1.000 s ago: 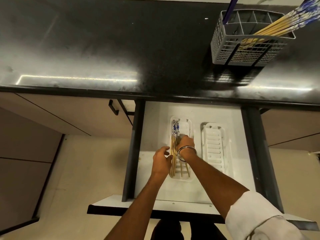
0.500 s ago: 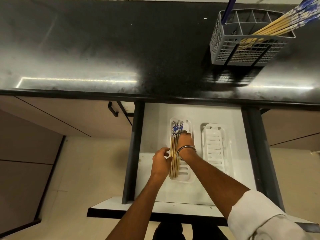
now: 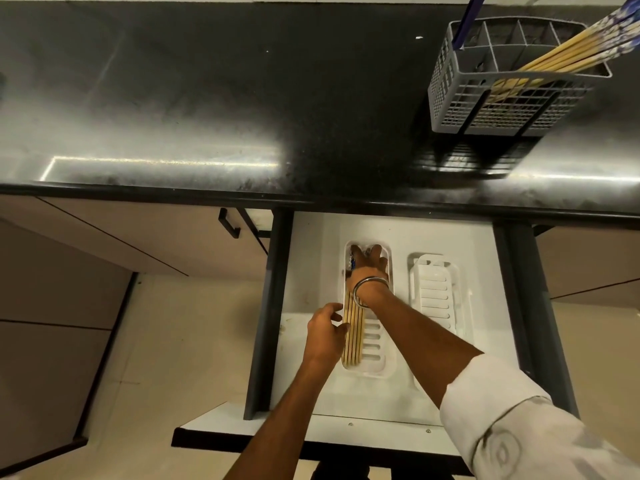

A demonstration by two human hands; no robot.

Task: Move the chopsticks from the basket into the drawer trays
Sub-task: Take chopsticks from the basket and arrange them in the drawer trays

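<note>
We are working over the open drawer (image 3: 391, 230), with a first bundle of chopsticks (image 3: 352, 332) lying lengthwise in the left tray (image 3: 379, 362), pushed against its left wall; their patterned ends are pointing toward the far end of the tray, mostly hidden under our right hand (image 3: 369, 271); that hand is lying flat over the far part of the bundle, its fingers (image 3: 375, 251) spread and pressing down rather than closing on anything; our left hand (image 3: 325, 336) is resting against the near part of the bundle from the left side, fingers loosely curled and touching the sticks at the tray edge, and we cannot tell whether it is pinching any of them or only nudging them straight.

We are judging the task as partly done; one batch is sitting in the left tray and is being squared up; the right tray (image 3: 437, 299), just beside it, is showing only its bare slotted floor.

A good number of chopsticks are standing tilted in the grey basket (image 3: 485, 109) on the black table (image 3: 242, 98), well apart from the drawer, their decorated tops leaning out past the right rim; a dark blue handle (image 3: 468, 19) is also sticking up from the basket's far left corner; those remaining sticks are still waiting to be carried down, probably to the right tray.
</note>
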